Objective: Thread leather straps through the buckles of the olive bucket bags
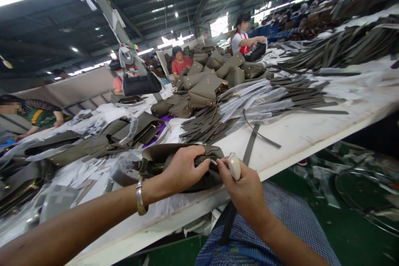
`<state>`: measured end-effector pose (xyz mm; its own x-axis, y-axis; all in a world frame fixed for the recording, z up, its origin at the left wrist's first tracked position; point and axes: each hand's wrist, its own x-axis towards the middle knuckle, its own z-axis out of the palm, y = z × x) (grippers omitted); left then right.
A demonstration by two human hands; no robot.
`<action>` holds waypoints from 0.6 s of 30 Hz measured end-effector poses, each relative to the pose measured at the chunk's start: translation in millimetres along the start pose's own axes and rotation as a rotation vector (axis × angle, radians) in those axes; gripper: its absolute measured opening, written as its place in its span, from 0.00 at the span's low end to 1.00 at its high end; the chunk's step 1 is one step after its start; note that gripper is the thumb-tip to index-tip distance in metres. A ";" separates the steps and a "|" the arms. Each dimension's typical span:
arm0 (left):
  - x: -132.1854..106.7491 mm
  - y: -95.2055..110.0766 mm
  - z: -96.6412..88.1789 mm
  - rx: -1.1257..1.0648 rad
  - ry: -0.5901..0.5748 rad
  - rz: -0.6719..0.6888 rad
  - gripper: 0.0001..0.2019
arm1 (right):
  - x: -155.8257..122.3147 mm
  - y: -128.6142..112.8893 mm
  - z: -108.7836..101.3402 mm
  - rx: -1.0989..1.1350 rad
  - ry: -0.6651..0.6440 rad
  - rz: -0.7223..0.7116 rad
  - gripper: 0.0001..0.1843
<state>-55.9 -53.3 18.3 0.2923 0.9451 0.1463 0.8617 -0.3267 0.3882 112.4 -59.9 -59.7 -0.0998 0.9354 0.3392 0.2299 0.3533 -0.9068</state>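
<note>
An olive-grey handbag (pixel 156 153) lies on the table's near edge with its mouth open. My left hand (pixel 187 166), a metal bangle on its wrist, pinches the bag's right end between thumb and fingers. Closed around a small hand tool with a pale, rounded handle (pixel 234 166) is my right hand (pixel 245 185). The tool's thin metal end points at the bag beside my left thumb; its tip is hidden. A long grey strap (pixel 251 145) runs from the tabletop behind my right hand, and a dark strap hangs over my lap.
Finished-looking bags (pixel 205 87) are heaped mid-table, beside bundles of straps (pixel 208 126) and plastic sleeves. More bags (pixel 124 131) lie to the left. Several people work across the white table (pixel 299 131), one holding a black bag (pixel 257 52). A metal ring-shaped frame (pixel 352 199) stands on the green floor.
</note>
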 end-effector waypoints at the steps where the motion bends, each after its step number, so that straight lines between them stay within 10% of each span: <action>1: -0.6 -0.7 0.0 -0.002 -0.002 -0.003 0.09 | -1.0 0.4 2.0 -0.022 -0.023 -0.032 0.08; 18: 4.9 -7.8 -5.1 -0.268 -0.107 -0.225 0.15 | 7.5 10.2 8.2 0.205 0.020 0.057 0.12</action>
<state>-63.3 -46.2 20.7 0.1619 0.9850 -0.0604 0.7744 -0.0889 0.6264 106.1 -49.4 -68.5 -0.0730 0.9546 0.2889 0.0331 0.2918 -0.9559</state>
